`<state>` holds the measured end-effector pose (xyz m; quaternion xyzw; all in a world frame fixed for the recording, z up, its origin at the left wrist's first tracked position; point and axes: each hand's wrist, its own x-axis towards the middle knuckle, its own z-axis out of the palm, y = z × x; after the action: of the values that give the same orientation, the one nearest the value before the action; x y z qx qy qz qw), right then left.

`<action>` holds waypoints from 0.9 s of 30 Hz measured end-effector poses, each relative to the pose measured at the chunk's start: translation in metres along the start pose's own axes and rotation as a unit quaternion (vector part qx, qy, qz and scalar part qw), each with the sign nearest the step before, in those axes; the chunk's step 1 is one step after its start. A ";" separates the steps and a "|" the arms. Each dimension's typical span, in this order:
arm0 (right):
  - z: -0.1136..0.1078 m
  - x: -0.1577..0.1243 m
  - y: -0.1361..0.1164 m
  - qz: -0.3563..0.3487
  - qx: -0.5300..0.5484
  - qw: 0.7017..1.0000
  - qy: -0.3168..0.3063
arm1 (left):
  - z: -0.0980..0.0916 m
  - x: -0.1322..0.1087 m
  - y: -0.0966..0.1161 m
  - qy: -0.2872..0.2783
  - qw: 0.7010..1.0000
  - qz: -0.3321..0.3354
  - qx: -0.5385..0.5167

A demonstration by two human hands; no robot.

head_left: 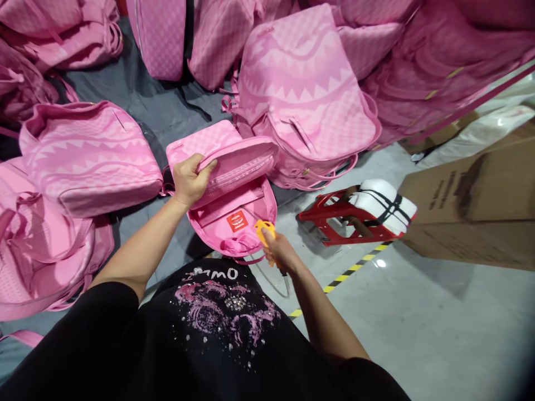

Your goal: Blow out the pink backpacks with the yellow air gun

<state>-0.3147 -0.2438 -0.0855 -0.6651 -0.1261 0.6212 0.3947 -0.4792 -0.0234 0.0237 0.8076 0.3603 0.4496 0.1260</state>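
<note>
A pink backpack (pixel 200 139) lies unzipped in front of me, its front panel lifted and a red label (pixel 237 221) showing on the pink lining inside. My left hand (pixel 194 179) is closed on the raised edge of that panel, thumb on top. Over the near right rim of the opening, my right hand (pixel 278 250) grips a yellow air blow gun (pixel 264 229). A thin clear hose (pixel 271 287) loops below it. My fingers cover much of its handle.
Other pink backpacks (pixel 92 159) lie to the left, and a larger one (pixel 309 83) touches the far right side. A red stool (pixel 330 220) with a strapped white pad stands on the floor beside a cardboard box (pixel 472 200). Yellow-black tape (pixel 355 267) marks the floor.
</note>
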 end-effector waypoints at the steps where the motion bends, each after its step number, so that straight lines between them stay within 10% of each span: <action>1: -0.005 -0.002 -0.006 -0.028 -0.001 0.999 0.017 | 0.001 -0.001 0.002 -0.003 1.000 0.002 -0.003; 7: -0.028 -0.009 -0.050 -0.038 -0.166 0.982 -0.082 | -0.001 -0.008 0.010 -0.009 1.000 0.016 0.005; 14: -0.097 -0.044 -0.087 0.068 -0.504 0.860 -0.038 | -0.002 -0.021 0.018 -0.028 0.999 0.011 0.015; 22: -0.121 -0.045 -0.051 0.064 -0.295 0.952 -0.043 | -0.006 -0.039 0.041 -0.094 0.994 -0.009 0.047; 27: -0.157 -0.028 -0.004 -0.001 -0.124 0.992 -0.028 | -0.048 -0.111 0.067 -0.368 0.927 -0.054 -0.041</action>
<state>-0.1735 -0.3173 -0.0755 -0.6910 -0.2145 0.6188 0.3060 -0.5247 -0.1536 0.0157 0.8897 0.3132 0.1271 0.3070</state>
